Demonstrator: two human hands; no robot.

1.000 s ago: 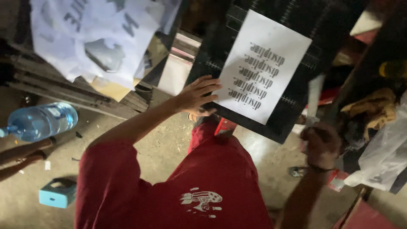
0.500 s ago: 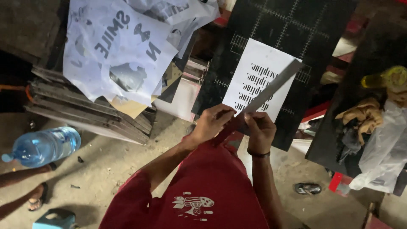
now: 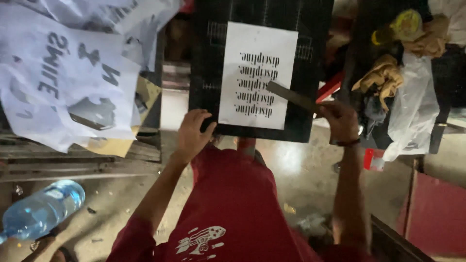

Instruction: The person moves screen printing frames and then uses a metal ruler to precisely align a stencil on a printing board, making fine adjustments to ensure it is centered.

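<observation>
A black cutting mat [image 3: 208, 73] lies in front of me with a white sheet [image 3: 257, 43] of printed lines on it. My left hand [image 3: 191, 136] rests on the mat's near edge, fingertips touching the sheet's lower left corner. My right hand [image 3: 340, 121] grips one end of a thin flat metal ruler [image 3: 291, 96]. The ruler slants up and left, across the sheet's right edge. My red shirt [image 3: 228, 204] fills the lower middle of the view.
Large white printed sheets [image 3: 63, 77] lie piled at the left over wooden boards [image 3: 73, 162]. A clear plastic water bottle [image 3: 41, 211] lies on the concrete floor at the lower left. To the right are a clear plastic bag [image 3: 412, 106], brown cloths [image 3: 383, 73] and a red panel [image 3: 437, 213].
The right hand rose from low at the right, met the left hand at the ruler, then moved right holding it. The left hand slid down to the mat's near edge.
</observation>
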